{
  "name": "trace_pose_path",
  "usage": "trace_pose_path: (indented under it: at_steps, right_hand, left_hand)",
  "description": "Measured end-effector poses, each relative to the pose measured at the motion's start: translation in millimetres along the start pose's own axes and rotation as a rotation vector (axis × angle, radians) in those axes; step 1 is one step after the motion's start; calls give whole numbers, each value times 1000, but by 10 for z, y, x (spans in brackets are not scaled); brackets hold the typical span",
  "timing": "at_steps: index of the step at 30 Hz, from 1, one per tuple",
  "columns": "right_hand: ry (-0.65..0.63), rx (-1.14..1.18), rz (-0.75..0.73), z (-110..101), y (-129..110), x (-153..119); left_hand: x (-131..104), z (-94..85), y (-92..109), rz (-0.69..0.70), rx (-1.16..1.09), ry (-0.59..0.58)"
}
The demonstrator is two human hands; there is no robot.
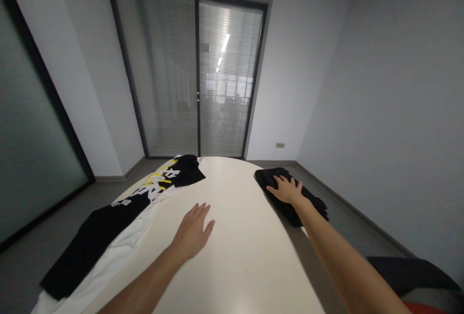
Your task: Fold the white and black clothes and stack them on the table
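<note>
My right hand [288,190] lies flat with spread fingers on a folded black garment [270,175] at the table's right edge. The garment is stacked in several layers, and part of it hangs past the edge. Over the middle of the table, my left hand [193,231] is stretched out, palm down, holding nothing; whether it touches the surface I cannot tell. Left of it, a black T-shirt [105,227] with white and yellow lettering is spread along the table's left side. White cloth [126,240] shows beneath the T-shirt.
The pale table [232,275] has a rounded far end. Beyond it stands a glass partition [197,77] with blinds. A dark chair back [409,273] is at the lower right, and a socket [280,145] sits low on the far wall.
</note>
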State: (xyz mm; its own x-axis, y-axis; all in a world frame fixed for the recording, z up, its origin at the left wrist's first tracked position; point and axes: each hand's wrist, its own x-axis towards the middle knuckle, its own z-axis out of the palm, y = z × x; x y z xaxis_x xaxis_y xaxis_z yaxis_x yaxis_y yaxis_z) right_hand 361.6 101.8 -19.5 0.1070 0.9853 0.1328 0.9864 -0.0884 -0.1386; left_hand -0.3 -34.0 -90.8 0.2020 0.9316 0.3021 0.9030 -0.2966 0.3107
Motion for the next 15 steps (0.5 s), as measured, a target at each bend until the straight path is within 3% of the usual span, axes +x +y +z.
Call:
trace_pose_path:
  at_steps: [3, 6, 9, 12, 15]
  right_hand:
    - [197, 69, -125, 4, -282, -161]
    - [270, 166, -207, 179, -560, -373]
    - [254, 203, -243, 414, -700, -536]
    - [185, 242, -279, 546, -703, -615]
    - [140, 309, -336, 566, -659, -658]
  left_hand:
    - [72, -57, -74, -46, 58, 70]
    - [118, -172, -280, -143, 224, 213]
    - [108, -294, -568, -295, 408, 302]
    - [79, -361, -813, -436, 503, 285]
    - [80, -361, -935, -498, 511, 265]
